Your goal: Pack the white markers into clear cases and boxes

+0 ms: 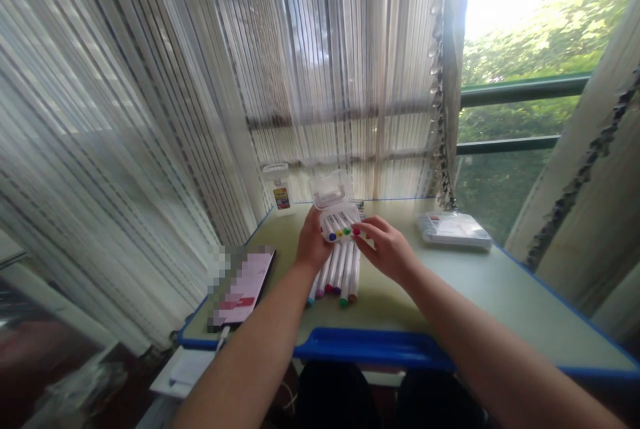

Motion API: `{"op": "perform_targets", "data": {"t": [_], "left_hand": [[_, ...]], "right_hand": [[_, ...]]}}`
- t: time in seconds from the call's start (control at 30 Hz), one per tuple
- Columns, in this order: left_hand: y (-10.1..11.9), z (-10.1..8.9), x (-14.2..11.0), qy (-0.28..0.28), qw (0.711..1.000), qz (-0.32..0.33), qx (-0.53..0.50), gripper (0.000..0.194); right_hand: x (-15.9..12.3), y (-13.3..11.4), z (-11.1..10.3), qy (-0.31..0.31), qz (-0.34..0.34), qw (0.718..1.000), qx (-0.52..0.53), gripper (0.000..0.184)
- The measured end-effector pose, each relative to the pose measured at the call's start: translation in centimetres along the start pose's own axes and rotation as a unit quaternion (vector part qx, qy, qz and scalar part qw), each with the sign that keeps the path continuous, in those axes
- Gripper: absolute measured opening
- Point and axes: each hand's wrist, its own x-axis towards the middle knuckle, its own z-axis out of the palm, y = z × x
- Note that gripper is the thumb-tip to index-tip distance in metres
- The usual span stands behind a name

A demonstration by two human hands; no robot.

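Note:
My left hand point(313, 239) is wrapped round a clear plastic marker case point(331, 197), its lid raised and tilted back. Several white markers point(340, 222) lie side by side inside, with blue, yellow, green and pink ends facing me. At the right end of that row, my right hand point(383, 242) pinches the pink-ended marker point(356, 230) with thumb and fingers. Below the case, several more white markers point(335, 272) lie on the table, their coloured ends pointing towards me. The case hides their far ends.
The pale table point(450, 282) has a blue edge and a blue tray point(370, 345) at its front. A tablet-like device point(247, 285) lies at left. One closed clear case point(455, 230) rests at right; another clear container point(280, 195) stands at the back left, near the curtain point(340, 82).

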Motion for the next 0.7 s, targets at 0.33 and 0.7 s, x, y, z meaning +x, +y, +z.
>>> {"op": "perform_targets", "data": {"t": [0.33,0.7], "left_hand": [[0.09,-0.02,0.14,-0.009,1.000,0.002,-0.012,0.062],[0.07,0.08,-0.24,-0.015,1.000,-0.014,-0.004,0.054]], "right_hand": [[0.07,0.49,0.47,0.019,0.027,0.999,-0.011,0.020],[-0.13,0.74,0.46,0.017,0.019,1.000,-0.005,0.020]]}}
